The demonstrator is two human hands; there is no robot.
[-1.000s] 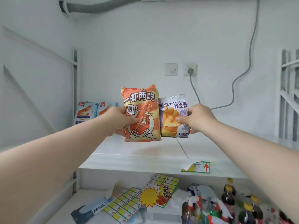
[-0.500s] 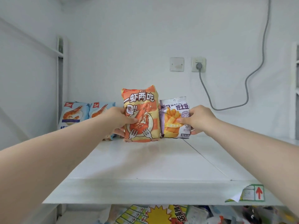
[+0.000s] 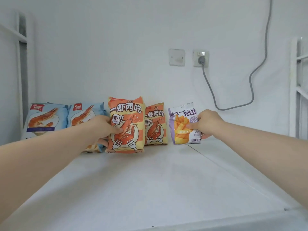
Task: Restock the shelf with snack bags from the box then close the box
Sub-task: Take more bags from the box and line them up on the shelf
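Observation:
My left hand (image 3: 103,128) grips the left edge of an orange prawn snack bag (image 3: 125,125), which stands upright on the white shelf (image 3: 158,180). Behind it and to its right stands a second orange prawn bag (image 3: 155,125). My right hand (image 3: 205,123) pinches the right side of a purple potato-stick bag (image 3: 182,125), upright on the shelf further right. Two blue prawn bags (image 3: 45,120) (image 3: 83,115) lean against the back wall at the left. The box is out of view.
A wall switch (image 3: 177,57) and a socket (image 3: 201,58) with a grey cable (image 3: 250,90) are on the back wall. White frame uprights stand at the far left (image 3: 22,64) and far right (image 3: 298,80).
Both hands have carried the bags deeper onto the shelf and set them down. The purple bag has moved right, uncovering a second orange bag. The view rose, and the lower shelf dropped out of sight.

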